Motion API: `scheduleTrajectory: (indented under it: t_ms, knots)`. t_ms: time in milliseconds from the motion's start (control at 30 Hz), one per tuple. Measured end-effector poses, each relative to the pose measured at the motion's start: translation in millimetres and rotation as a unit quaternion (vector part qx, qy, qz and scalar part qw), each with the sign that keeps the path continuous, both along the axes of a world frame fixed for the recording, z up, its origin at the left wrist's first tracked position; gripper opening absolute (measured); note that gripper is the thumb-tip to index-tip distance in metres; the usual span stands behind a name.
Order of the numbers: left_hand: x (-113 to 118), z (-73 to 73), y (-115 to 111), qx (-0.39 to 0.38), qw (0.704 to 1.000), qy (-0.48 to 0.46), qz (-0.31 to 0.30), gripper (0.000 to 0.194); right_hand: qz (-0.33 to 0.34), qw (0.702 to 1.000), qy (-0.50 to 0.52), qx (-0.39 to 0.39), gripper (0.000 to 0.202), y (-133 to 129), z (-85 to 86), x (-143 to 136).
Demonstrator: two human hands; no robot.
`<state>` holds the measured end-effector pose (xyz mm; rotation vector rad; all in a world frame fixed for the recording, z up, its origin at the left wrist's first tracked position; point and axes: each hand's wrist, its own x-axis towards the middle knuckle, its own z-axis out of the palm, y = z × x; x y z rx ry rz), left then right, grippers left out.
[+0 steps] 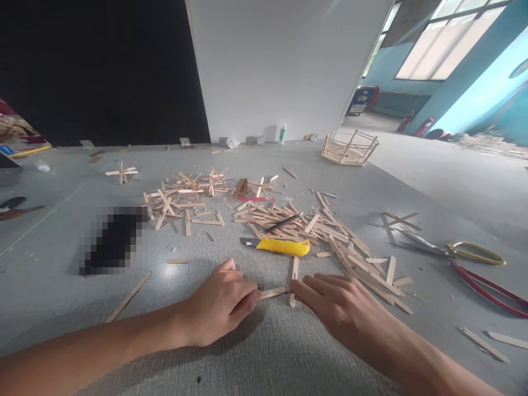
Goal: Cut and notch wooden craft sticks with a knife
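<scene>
The grey worktop (82, 286) carries everything here, and the biggest thing on it is the loose heap of flat wooden craft sticks (325, 231) spread across its middle, with small star-shaped stick assemblies (181, 195) to the left of it and a finished stick basket (350, 147) well apart at the back. Scissors with yellow handles (449, 250) lie to the right, and a yellow utility knife (282, 246) sits just beyond the hands. The left hand (220, 302) is curled, its fingertips pinching the near end of a short stick piece (272, 292) that lies flat on the worktop; the right hand (338, 302) is spread, palm down, its fingertips resting at the spot where that piece meets an upright-running craft stick (293, 280). These sticks look very light, thin and stiff, likely to snap across the grain if bent and to skid on the smooth surface when nudged. The flat faces offer little to grab, so pinching the narrow edges or an end seems the surest hold, with light pressure to keep a crossing joint from shifting.
</scene>
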<state>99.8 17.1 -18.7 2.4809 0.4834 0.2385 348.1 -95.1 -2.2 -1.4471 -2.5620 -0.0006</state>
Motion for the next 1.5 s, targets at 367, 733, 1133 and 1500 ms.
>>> scheduleTrajectory:
  t_ms: [367, 733, 1133, 1500]
  knots:
    - [0, -1.4, -1, 0.023, 1.0, -0.009, 0.006, 0.04, -0.002, 1.0, -0.012, 0.022, 0.024, 4, -7.6, 0]
    - [1, 1.4, -1, 0.009, 1.0, 0.002, 0.003, 0.041, -0.009, 0.998, -0.052, 0.023, 0.013, 2, -11.2, 1]
    - [2, 0.6, 0, 0.012, 1.0, 0.005, 0.001, 0.041, 0.0, 0.996, -0.072, 0.055, 0.016, 2, -6.6, -2]
    - [1, 1.8, 3, 0.046, 0.998, -0.03, -0.019, 0.046, -0.024, 0.966, -0.173, 0.19, 0.03, -5, -1.1, -20]
